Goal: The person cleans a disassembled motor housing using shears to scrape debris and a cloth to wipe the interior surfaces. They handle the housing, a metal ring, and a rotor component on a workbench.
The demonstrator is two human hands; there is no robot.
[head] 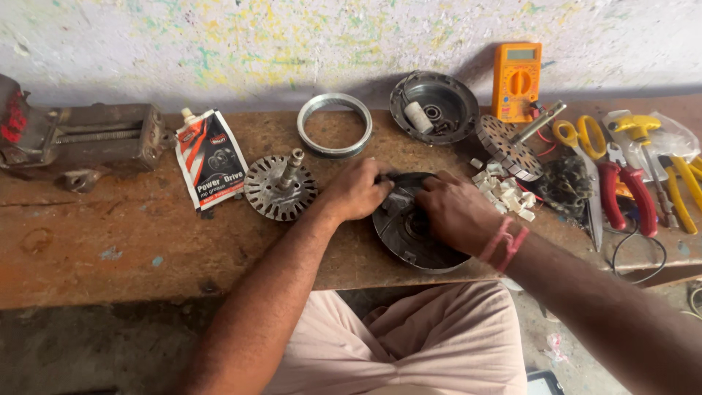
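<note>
A round dark metal motor cover (409, 245) lies on the rusty workbench (131, 241) in front of me. My left hand (358, 189) rests on its upper left rim, fingers curled over a dark piece at the top. My right hand (457, 212) presses on the cover's upper right part, a red thread band on the wrist. Both hands meet at the top of the cover, and what lies under the fingers is hidden. A finned rotor with an upright shaft (281, 186) stands just left of my left hand.
A white grease pouch (212, 157) and a bench vise (80, 139) lie at left. Behind are a metal ring (334, 124), a bowl-shaped housing (433, 108), an orange multimeter (516, 80), another rotor (510, 145), small white pieces (504, 190), scissors (581, 153), red pliers (629, 196), and yellow-handled tools (676, 183).
</note>
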